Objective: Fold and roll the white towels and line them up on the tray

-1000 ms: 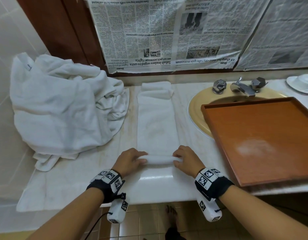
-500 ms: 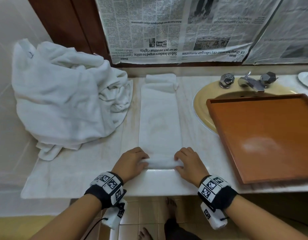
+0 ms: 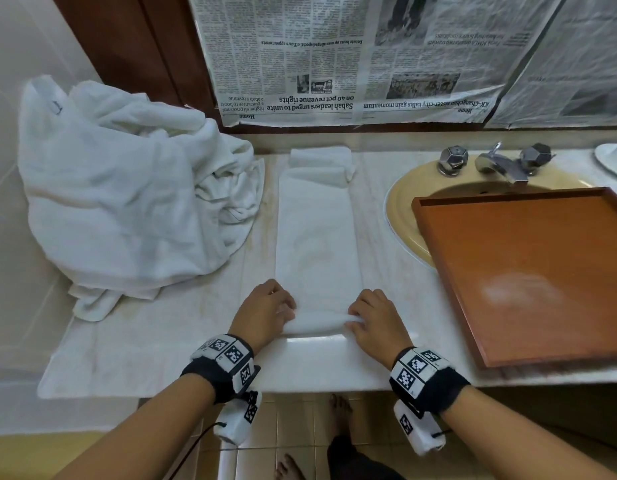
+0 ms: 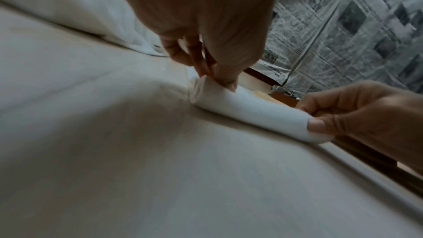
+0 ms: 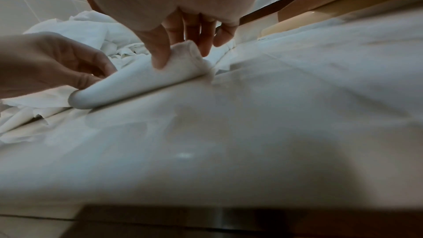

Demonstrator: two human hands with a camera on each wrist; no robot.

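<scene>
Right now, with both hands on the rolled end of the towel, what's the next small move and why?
Probably roll it forward another turn. The left hand and right hand pinch a thin roll, most of the folded towel lies flat ahead, and the tray holds nothing.

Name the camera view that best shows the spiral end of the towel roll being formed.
The right wrist view: the roll's end faces the camera, layers visible, with the right hand gripping it. The left wrist view shows the opposite end under the left hand, creased and blurrier. The head view shows only the roll's side.
</scene>
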